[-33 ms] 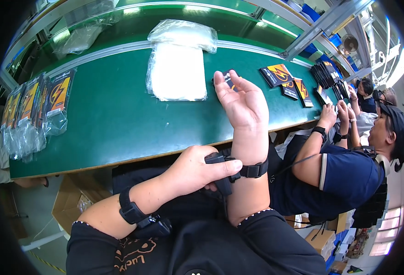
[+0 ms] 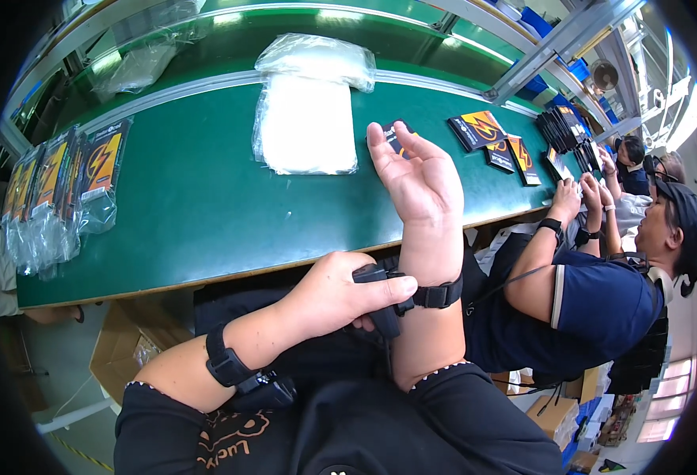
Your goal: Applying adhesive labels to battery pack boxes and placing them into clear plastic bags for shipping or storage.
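My left hand (image 2: 332, 294) is closed around a small black box-shaped device (image 2: 377, 299), its thumb lying across the top. The device sits on a black strap (image 2: 442, 294) that circles my right forearm. Palm up above the table's near side, my right hand (image 2: 425, 180) is open, fingers slightly curled, with nothing in it. Just beyond its fingers lies a black and orange flat box (image 2: 401, 136), partly hidden by them. Another black strap (image 2: 223, 358) with a device goes round my left forearm.
On the green table (image 2: 198, 182), a stack of clear plastic bags (image 2: 309, 127) lies at the back middle. Bagged black and orange boxes (image 2: 51, 182) stand at the left, with loose boxes (image 2: 479, 129) at the right. Close on my right, a co-worker (image 2: 602, 277) handles boxes.
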Available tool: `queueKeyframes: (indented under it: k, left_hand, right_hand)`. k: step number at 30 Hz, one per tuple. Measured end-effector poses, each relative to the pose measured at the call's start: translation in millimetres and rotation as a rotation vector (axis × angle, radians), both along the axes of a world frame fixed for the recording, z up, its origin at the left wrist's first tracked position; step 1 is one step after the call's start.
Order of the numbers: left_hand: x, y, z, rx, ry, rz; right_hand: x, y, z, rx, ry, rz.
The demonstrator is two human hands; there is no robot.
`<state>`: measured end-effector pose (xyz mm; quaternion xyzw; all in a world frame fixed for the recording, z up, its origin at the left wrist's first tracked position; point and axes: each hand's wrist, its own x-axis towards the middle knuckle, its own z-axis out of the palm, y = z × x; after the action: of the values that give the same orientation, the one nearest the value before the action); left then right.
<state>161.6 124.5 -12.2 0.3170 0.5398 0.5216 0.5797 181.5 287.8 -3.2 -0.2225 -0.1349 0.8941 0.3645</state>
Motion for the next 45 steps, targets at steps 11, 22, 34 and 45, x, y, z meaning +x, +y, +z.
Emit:
queueKeyframes:
  k: [11,22,34,45]
  left_hand:
    - [1.7,-1.1,-1.0,-0.117,0.042,-0.008]
    - [-20.0,-8.6,-6.6,-0.143,0.05,-0.282]
    - [-132.2,0.1,-13.4,0.29,1.574,0.286]
    - [-133.3,8.0,-20.0,0.358,1.374,0.364]
  right_hand:
    - [-21.4,-14.6,-22.9,1.156,-0.615,-0.525]
    - [-1.1,4.5,-7.2,0.627,-0.284,-0.233]
    - [39.7,45.2,-16.6,1.883,-1.527,0.242]
    - [27.7,16.3,-13.8,1.093,-0.736,-0.142]
